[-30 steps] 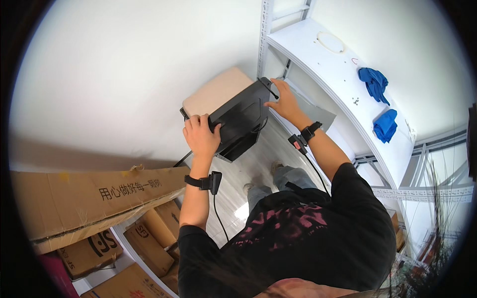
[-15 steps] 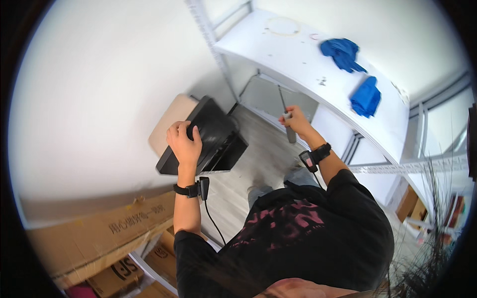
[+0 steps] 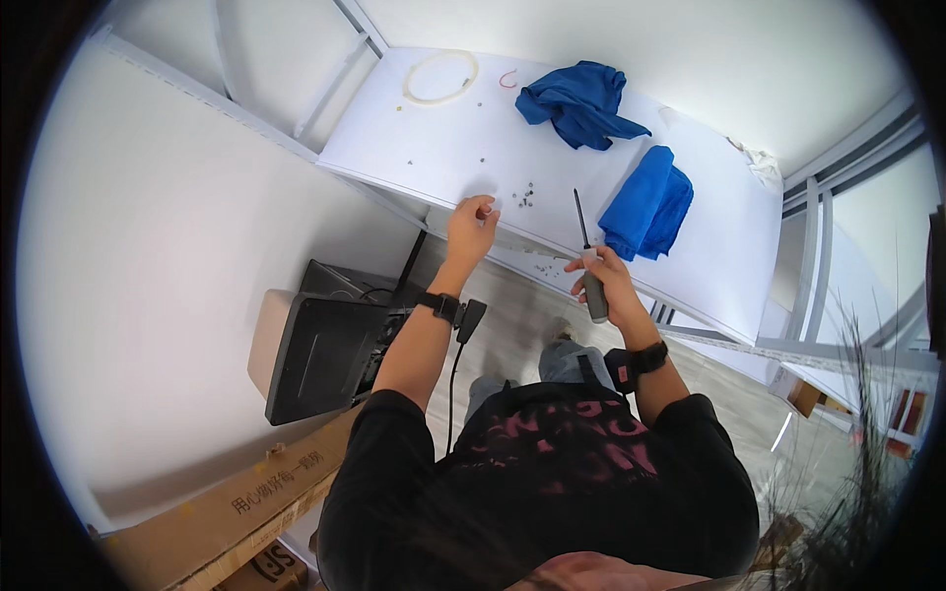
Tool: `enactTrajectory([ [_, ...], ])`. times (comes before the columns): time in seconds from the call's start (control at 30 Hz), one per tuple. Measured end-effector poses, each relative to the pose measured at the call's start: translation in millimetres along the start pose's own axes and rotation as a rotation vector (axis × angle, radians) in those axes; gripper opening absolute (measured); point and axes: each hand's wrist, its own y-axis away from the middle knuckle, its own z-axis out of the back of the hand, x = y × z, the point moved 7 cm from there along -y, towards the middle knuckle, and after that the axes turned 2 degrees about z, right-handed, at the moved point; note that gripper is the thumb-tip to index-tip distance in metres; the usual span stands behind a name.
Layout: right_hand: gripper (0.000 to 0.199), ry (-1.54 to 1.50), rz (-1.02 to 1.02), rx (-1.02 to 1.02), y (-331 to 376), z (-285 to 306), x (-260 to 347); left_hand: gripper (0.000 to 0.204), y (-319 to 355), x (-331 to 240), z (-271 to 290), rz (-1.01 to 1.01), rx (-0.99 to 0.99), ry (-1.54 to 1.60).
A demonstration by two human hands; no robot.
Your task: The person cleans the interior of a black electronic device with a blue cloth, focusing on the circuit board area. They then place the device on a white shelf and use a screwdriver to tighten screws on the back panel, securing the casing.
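Over the near edge of the white shelf board (image 3: 384, 128), my left hand (image 3: 473, 231) has its fingers curled together; whatever they may hold is too small to make out. Several small screws (image 3: 525, 195) lie on the board just right of those fingers. My right hand (image 3: 613, 286) grips a screwdriver (image 3: 595, 295) by its grey handle, with the dark shaft pointing up and away over the board. The shaft's tip lies between the screws and a folded blue cloth (image 3: 645, 202).
A crumpled blue cloth (image 3: 581, 103) and a pale coiled ring (image 3: 406, 84) lie farther back. Below left, a black flat-panelled device (image 3: 330, 350) leans by the wall beside a beige panel (image 3: 266, 340). A long cardboard box (image 3: 207, 517) is at the lower left.
My left hand has left the black device and moved right and forward to the shelf board. The view has turned; my right hand still holds the screwdriver, now at the board's edge.
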Motion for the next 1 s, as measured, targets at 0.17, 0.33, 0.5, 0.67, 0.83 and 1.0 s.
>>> enactTrajectory([
  [0.17,0.047,0.088,0.026,0.055,2,28,6,0.020,-22,0,-28,0.004,0.069,-0.201],
  [0.33,0.055,0.076,-0.002,0.060,4,33,18,0.021,-30,-3,-36,-0.009,0.084,-0.232],
  [0.5,0.060,0.050,-0.026,0.056,0,33,19,0.020,-35,-14,-40,0.029,0.175,-0.147],
  [0.67,0.062,0.085,-0.098,0.057,-5,31,22,0.018,-44,-30,-53,0.010,0.216,-0.174],
  [0.83,0.062,0.084,-0.090,0.082,-7,33,23,0.012,-45,-23,-63,0.048,0.194,-0.192],
  [1.0,0.062,0.083,-0.069,0.094,-4,27,25,0.009,-46,-5,-58,0.203,0.124,0.067],
])
